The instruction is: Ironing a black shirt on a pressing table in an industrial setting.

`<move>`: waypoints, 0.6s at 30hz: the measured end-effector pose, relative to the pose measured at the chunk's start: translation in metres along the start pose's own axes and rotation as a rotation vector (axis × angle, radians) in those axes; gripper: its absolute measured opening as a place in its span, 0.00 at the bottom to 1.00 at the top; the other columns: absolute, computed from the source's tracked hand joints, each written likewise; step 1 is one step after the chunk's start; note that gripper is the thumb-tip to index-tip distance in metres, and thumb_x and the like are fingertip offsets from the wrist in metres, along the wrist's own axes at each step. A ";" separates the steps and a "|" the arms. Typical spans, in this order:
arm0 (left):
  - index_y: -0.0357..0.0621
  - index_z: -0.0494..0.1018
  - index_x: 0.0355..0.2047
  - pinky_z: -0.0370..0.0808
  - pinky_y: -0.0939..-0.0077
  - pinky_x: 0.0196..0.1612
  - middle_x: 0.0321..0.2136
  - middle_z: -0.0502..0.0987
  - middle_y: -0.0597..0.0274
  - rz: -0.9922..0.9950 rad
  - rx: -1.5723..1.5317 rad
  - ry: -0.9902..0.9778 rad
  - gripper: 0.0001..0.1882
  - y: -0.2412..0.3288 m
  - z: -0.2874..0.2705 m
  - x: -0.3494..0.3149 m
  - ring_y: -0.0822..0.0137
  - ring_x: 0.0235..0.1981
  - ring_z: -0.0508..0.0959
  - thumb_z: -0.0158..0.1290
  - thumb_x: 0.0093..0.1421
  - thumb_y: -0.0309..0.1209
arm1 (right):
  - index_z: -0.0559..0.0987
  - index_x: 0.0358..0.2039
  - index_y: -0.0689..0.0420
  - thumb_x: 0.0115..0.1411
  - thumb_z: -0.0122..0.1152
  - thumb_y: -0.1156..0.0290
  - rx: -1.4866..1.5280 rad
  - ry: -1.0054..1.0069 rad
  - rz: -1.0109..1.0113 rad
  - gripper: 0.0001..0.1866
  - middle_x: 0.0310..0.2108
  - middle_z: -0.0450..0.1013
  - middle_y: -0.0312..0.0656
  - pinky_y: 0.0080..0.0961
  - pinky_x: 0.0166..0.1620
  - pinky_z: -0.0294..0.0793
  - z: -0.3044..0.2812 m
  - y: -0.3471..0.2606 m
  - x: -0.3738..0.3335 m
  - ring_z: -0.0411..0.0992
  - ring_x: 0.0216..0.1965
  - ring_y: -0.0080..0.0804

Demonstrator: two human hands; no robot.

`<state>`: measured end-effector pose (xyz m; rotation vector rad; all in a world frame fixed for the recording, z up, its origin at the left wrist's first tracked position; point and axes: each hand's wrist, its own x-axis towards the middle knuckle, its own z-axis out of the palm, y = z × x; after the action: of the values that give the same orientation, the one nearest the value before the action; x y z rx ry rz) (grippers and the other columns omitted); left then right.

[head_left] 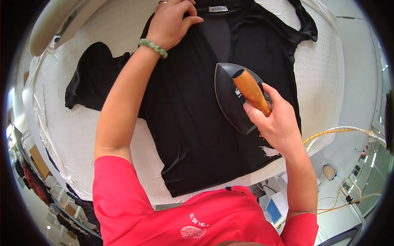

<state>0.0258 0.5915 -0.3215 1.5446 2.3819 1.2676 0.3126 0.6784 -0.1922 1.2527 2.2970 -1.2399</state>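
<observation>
Nearest the camera is the person's red shirt (230, 217), along the lower edge. Beyond it a black garment (184, 139) lies spread over a white-covered table (322, 82), hem toward the person and neckline, with its pale label (218, 9), at the far side. The right hand (281, 119) is wrapped around the wooden handle of an iron (230, 100), which sits on the garment's body, right of centre. The left hand (172, 22) lies at the garment's upper left; its fingers run to the picture's top edge, so whether they pinch the cloth cannot be told.

The work seems partway along: the garment is laid out and the iron is on it. Soft folds show down the left part of the body, and the left sleeve (92, 80) lies rumpled, so those areas probably need attention yet. Which parts have been pressed cannot be judged.
</observation>
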 end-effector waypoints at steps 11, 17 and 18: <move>0.41 0.76 0.29 0.76 0.60 0.44 0.33 0.80 0.55 0.048 -0.019 0.120 0.11 -0.008 0.005 -0.001 0.51 0.39 0.79 0.69 0.51 0.29 | 0.75 0.55 0.67 0.65 0.67 0.62 0.034 -0.161 0.006 0.25 0.19 0.68 0.31 0.21 0.19 0.63 -0.001 -0.066 0.072 0.62 0.14 0.16; 0.46 0.82 0.43 0.76 0.62 0.54 0.45 0.82 0.60 -0.004 0.107 0.003 0.11 -0.027 0.009 -0.004 0.53 0.51 0.79 0.63 0.61 0.33 | 0.74 0.55 0.66 0.66 0.66 0.64 0.049 -0.124 -0.010 0.23 0.19 0.67 0.31 0.20 0.18 0.63 0.001 -0.066 0.055 0.63 0.14 0.16; 0.47 0.82 0.41 0.76 0.61 0.53 0.43 0.82 0.61 0.066 0.152 0.073 0.11 -0.028 0.009 -0.005 0.53 0.49 0.79 0.64 0.60 0.35 | 0.74 0.56 0.66 0.66 0.66 0.65 0.100 -0.128 -0.002 0.23 0.19 0.67 0.31 0.20 0.18 0.62 0.000 -0.059 0.042 0.63 0.14 0.16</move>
<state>0.0112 0.5883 -0.3479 1.6584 2.5474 1.1997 0.2411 0.6865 -0.1823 1.1666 2.1709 -1.4077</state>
